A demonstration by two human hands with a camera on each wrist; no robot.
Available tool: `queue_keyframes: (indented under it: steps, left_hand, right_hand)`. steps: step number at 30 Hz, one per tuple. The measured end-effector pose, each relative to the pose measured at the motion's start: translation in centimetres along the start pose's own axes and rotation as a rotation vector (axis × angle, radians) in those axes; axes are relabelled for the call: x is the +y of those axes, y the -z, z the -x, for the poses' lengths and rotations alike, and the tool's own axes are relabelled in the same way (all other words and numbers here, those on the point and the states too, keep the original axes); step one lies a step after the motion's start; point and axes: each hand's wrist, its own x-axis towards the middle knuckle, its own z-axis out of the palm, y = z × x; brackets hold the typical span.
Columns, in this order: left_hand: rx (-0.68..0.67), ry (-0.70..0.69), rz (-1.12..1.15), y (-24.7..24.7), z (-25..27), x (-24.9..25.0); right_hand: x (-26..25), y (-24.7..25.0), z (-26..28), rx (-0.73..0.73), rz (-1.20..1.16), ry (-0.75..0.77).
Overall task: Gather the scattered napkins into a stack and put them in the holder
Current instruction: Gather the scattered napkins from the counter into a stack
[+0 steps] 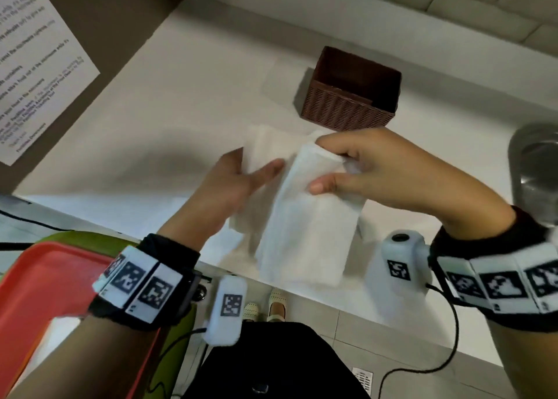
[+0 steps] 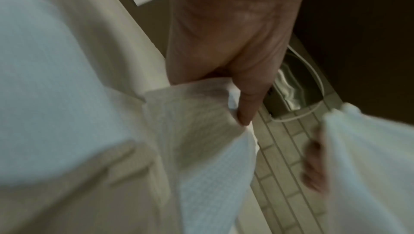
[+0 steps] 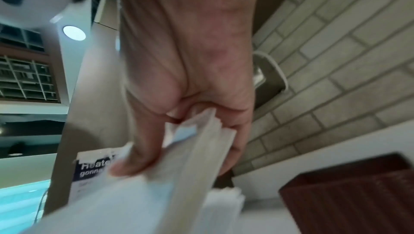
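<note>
Above the near edge of the pale stone counter [image 1: 145,144], a wad of white embossed paper napkins [image 1: 302,223] is hanging in the air, its long axis running from the far end down toward the person's body, the near end drooping past the counter's lip. At the far, upper end the right hand [image 1: 389,169] is pinching it, thumb [image 1: 327,184] pressing across the top face and the other fingers curling behind; the right wrist view is showing several layered edges fanning out between thumb and fingers [image 3: 237,142], so the wad is not yet squared. Just beside it on the left, the left hand [image 1: 232,187] is gripping a second bunch of white napkins [image 2: 201,122], thumb on one face and fingers hidden behind the sheet, and this bunch is overlapping the first along its left side. More white napkins [image 1: 268,144] are lying flat on the counter beyond the two hands. Farther still, and a little to the right, the dark brown woven rectangular holder [image 1: 353,90] is standing upright with its open mouth facing up and nothing showing inside. It is lying straight ahead of the right hand's fingertips and closer to that hand than to the left, so the carry looks set to fall to the right hand, with the wad needing to turn on end to drop through the mouth
</note>
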Motion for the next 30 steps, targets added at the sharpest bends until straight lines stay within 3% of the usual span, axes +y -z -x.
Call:
queue_keyframes:
  steps: [2, 4, 6, 10, 13, 16, 19, 21, 23, 26, 30]
  left_hand:
    - [-0.107, -0.010, -0.044, -1.4, 0.1, 0.8]
    - [-0.117, 0.014, -0.037, -1.9, 0.2, 1.3]
    - [-0.102, 0.065, 0.036, -1.5, 0.1, 1.0]
    - [-0.262, -0.002, 0.019, -1.1, 1.5, 0.0]
    - [-0.219, -0.040, -0.118, -1.6, 2.4, -0.6]
    - [-0.120, 0.008, -0.038, -0.8, 2.4, -2.0]
    - [0.022, 0.166, 0.183, 2.2, 1.3, -3.5]
    - [0.084, 0.245, 0.284, 3.2, 0.5, -3.9]
    - [0.137, 0.227, 0.273, 3.3, -0.2, -3.6]
    - [0.190, 0.199, 0.245, 2.5, -0.4, -2.6]
    - [0.166, 0.151, 0.269, 2.1, 0.3, -2.1]
  right_hand:
    - [0.1, -0.7, -1.8, 0.013, 0.119, 0.025]
    - [0.7, -1.4, -3.0, 0.036, 0.205, 0.034]
    - [1.2, -2.1, -3.3, 0.074, 0.212, 0.019]
    - [1.1, -4.4, -2.7, 0.177, 0.172, 0.011]
    - [0.9, -6.1, -1.9, 0.228, 0.080, -0.023]
    - [2.2, -5.6, 0.5, 0.298, -0.021, -0.100]
    - [6.1, -3.2, 4.4, 0.365, -0.088, -0.278]
    - [9.8, -1.8, 6.4, 0.454, -0.062, -0.503]
    - [13.5, -1.7, 6.9, 0.489, 0.021, -0.773]
    - [16.5, -3.1, 5.5, 0.392, 0.151, -1.088]
    - [18.1, -4.5, 3.6, 0.351, 0.133, -1.170]
